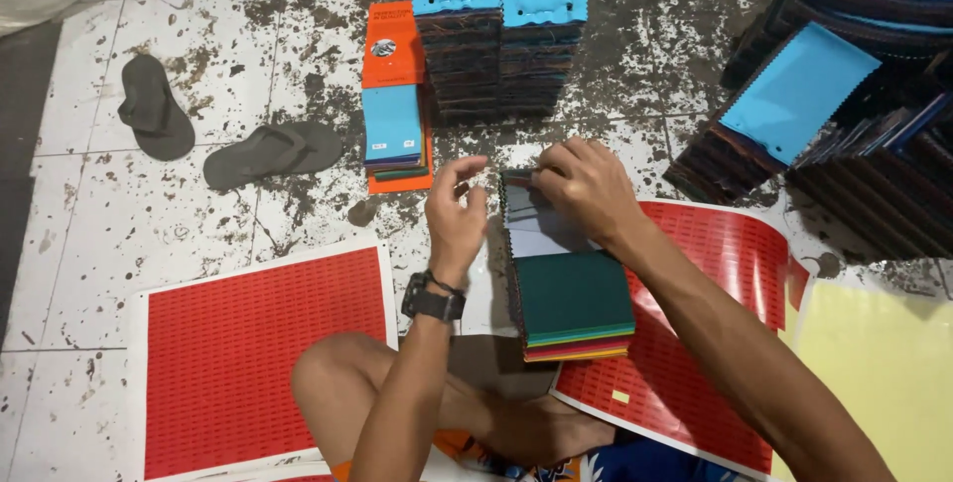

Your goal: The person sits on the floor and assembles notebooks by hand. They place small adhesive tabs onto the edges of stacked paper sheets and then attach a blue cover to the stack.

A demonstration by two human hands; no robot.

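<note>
My right hand: (586, 184) fingers bent down onto the far end of the fabric swatch stack (568, 283), pinching its top edge; the grip is narrow and closed on the cloth.
My left hand: (457, 206) raised just left of my right hand, thumb and fingers curled with a small gap between them, holding nothing that I can make out; a black watch (434, 299) sits on the wrist.
Swatch stack: under and toward me from my right hand, dark green piece on top, pale grey one nearer the fingers, coloured edges showing at the near end.
Red sticker sheets: one (740, 274) beneath my right forearm, another (253, 353) left of my left arm by my knee.
Orange sample card: (395, 95) beyond my left hand, a blue swatch on it.
Tall blue-topped piles: (496, 25) farther out, past both hands.
More swatch piles: (834, 115) far right of my right hand.
Sandals: (213, 135) two dark ones, well off to the left on the stained tile floor (119, 234).
</note>
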